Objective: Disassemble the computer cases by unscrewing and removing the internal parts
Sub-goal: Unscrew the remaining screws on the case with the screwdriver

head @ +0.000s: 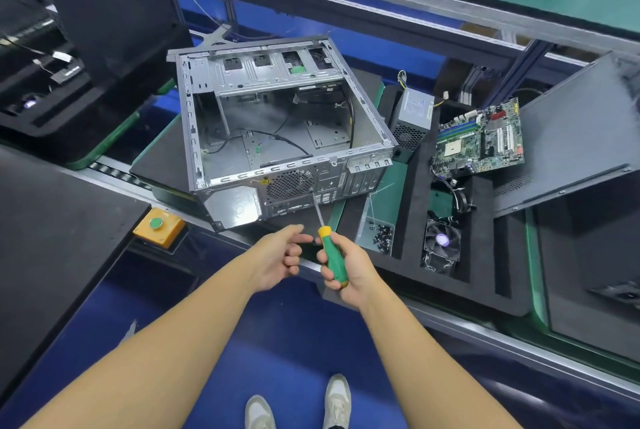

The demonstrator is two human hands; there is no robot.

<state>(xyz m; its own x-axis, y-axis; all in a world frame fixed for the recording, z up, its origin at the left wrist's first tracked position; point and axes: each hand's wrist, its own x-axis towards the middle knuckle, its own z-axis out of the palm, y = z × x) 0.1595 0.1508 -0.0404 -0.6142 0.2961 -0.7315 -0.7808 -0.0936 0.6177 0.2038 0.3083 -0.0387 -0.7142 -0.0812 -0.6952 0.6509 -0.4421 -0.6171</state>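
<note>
Though grey steel PC case (191,117) looks mostly gutted, black cables (292,145) remain inside; right hand (353,278) grips green-handled screwdriver (333,257) at rear, left hand (277,260) loose, empty.

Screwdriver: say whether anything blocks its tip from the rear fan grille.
Nothing visible does. The screwdriver in the right hand has its tip at the fan grille; the left hand is beside the handle.
</note>
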